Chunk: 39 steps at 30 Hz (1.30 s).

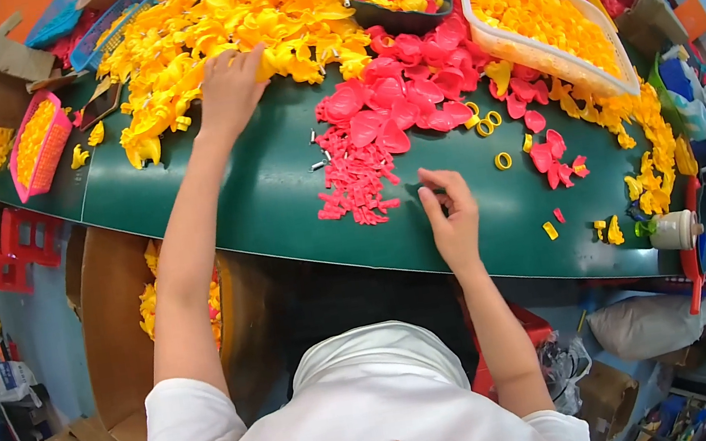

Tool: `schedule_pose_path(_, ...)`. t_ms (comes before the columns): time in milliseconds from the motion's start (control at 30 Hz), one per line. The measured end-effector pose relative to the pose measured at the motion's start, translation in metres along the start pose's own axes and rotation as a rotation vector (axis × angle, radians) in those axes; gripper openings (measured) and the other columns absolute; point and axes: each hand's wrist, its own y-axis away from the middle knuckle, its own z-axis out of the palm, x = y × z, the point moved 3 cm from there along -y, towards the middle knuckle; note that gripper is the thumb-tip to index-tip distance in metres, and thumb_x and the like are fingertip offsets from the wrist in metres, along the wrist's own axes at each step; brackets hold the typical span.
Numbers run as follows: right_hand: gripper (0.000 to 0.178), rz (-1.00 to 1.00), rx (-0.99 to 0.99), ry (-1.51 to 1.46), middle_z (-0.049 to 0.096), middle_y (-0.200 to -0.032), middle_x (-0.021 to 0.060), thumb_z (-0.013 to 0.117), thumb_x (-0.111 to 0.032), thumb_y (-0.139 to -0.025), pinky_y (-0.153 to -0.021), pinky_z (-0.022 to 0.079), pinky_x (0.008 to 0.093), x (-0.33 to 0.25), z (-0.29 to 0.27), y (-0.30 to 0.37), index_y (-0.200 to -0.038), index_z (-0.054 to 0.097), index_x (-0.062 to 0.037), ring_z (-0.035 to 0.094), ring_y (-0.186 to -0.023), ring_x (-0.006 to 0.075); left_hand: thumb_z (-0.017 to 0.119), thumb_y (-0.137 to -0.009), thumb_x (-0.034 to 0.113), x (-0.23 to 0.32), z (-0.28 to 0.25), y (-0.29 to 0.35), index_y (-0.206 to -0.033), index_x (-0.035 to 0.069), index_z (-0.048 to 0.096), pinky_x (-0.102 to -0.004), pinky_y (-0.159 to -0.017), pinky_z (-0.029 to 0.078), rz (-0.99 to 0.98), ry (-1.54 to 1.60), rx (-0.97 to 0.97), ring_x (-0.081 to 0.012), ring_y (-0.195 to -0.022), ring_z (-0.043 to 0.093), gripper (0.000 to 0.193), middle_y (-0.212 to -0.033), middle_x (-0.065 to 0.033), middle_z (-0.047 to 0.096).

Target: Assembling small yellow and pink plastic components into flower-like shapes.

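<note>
My left hand (229,88) reaches onto the near side of a large heap of yellow plastic parts (164,55). Its fingers are bent down among the curved pieces, and one yellow piece (265,68) shows beside the thumb; the fingertips are partly hidden. Over the green tabletop (277,200), my right hand (452,210) is loosely curled, thumb and forefinger apart, with nothing visible between them. Left of it lies a pile of small red plastic pieces (357,185). Behind that are larger red shell-shaped parts (391,105). A few small metal pins (318,166) lie at the red pile's left.
A white bin (543,55) of yellow parts stands at right, near a dark tray (405,16). Yellow rings (502,162) lie nearer. A pink basket (42,153) sits at the left end. Below the table is a cardboard box (117,320). A white jar (674,231) lies at the right edge.
</note>
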Motion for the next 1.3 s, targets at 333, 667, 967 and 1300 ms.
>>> schedule_pose_path(333,0.022,-0.364,-0.052,0.691,0.057,-0.099,0.0100,0.069,-0.006,-0.077,-0.074,0.047,0.0366,-0.008,0.018,-0.084,-0.099,0.064,-0.0055,0.055,-0.090,0.0275,0.073,-0.078,0.006,0.073,-0.063,0.064,-0.126,0.004,0.046,-0.0295,-0.084,0.049,-0.728,1.646,-0.001,-0.0150,-0.097,0.058,0.056,-0.107,-0.0063,0.060)
schedule_pose_path(667,0.029,-0.512,-0.068,0.847,0.055,-0.104,0.0051,0.068,-0.007,-0.074,-0.080,0.047,0.0373,-0.018,0.008,-0.089,-0.102,0.068,-0.0150,0.050,-0.102,0.0283,0.060,-0.083,-0.010,0.232,-0.067,0.097,-0.139,0.009,0.021,-0.0309,-0.077,0.056,-0.736,2.089,-0.527,-0.0214,-0.090,0.064,0.071,-0.135,-0.0126,0.035)
schedule_pose_path(967,0.019,-0.624,-0.331,0.750,0.057,-0.102,0.0011,0.074,-0.008,-0.069,-0.087,0.046,0.0374,-0.011,0.007,-0.089,-0.085,0.064,-0.0121,0.047,-0.103,0.0272,0.066,-0.082,0.004,0.215,-0.109,0.104,-0.122,0.004,0.045,-0.0356,-0.062,0.054,-0.356,1.038,-0.265,-0.0328,-0.078,0.065,0.045,-0.126,-0.0157,0.049)
schedule_pose_path(1300,0.030,-0.370,-0.196,0.449,0.058,-0.083,0.0059,0.057,0.004,-0.081,-0.075,0.043,0.0287,-0.013,-0.032,-0.075,-0.109,0.062,-0.0085,0.053,-0.085,0.0208,0.063,-0.075,0.015,0.218,-0.078,0.089,-0.087,0.011,0.063,-0.0441,-0.102,0.033,0.606,0.386,0.003,-0.0211,-0.118,0.047,0.013,-0.107,-0.0022,0.059)
